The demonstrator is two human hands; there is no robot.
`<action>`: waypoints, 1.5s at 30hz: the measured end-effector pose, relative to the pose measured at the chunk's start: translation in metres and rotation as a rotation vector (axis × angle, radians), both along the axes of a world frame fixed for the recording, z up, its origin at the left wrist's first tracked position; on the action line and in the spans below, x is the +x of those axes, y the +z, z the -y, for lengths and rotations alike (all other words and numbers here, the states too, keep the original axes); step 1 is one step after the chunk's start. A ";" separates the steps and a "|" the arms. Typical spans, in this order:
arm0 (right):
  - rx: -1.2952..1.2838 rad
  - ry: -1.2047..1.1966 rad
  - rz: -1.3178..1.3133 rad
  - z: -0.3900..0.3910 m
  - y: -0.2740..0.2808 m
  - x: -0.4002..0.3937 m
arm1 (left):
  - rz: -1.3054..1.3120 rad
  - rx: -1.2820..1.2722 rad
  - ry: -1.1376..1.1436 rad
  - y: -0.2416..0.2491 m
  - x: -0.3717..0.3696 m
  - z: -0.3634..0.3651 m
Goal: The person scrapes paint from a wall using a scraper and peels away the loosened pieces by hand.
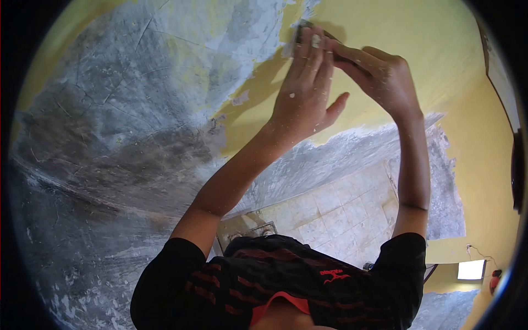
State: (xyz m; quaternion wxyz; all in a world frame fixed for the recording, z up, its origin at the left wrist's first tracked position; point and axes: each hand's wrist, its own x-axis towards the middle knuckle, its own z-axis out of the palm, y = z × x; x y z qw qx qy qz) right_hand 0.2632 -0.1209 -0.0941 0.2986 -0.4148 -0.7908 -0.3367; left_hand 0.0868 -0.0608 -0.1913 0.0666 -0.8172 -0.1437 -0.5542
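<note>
My right hand (379, 77) is closed around one end of a dark, flat scraper (303, 26) at the top centre. The extended fingers of my left hand (304, 99) lie on the scraper near its other end, with the thumb held apart. White specks dot the back and fingers of this hand. The scraper's edge is against the wall, where yellow paint (379, 33) meets a bare grey patch (126, 71). Fingers cover much of the tool.
Grey, scraped wall spreads across the left side. Below my arms lies a tiled floor (341, 214). At the lower right are a bright white panel (471, 270) and a red and black object (495, 281) beside a thin wire. A dark-edged frame (500, 82) runs along the right.
</note>
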 end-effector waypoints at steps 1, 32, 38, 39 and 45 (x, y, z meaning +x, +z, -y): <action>-0.043 -0.018 -0.032 0.001 0.000 -0.009 | 0.042 0.034 0.084 0.003 -0.003 0.004; -0.213 -0.014 -0.070 0.011 0.011 -0.009 | 0.049 -0.085 0.004 0.008 -0.015 0.012; -0.306 -0.010 -0.117 0.013 0.015 -0.004 | 0.079 -0.106 -0.019 0.007 -0.013 0.009; -0.260 0.041 -0.104 0.010 0.011 -0.010 | 0.104 -0.085 0.010 0.005 -0.012 0.009; -0.251 0.041 -0.088 0.010 0.012 -0.009 | 0.082 -0.156 -0.051 0.002 -0.013 0.011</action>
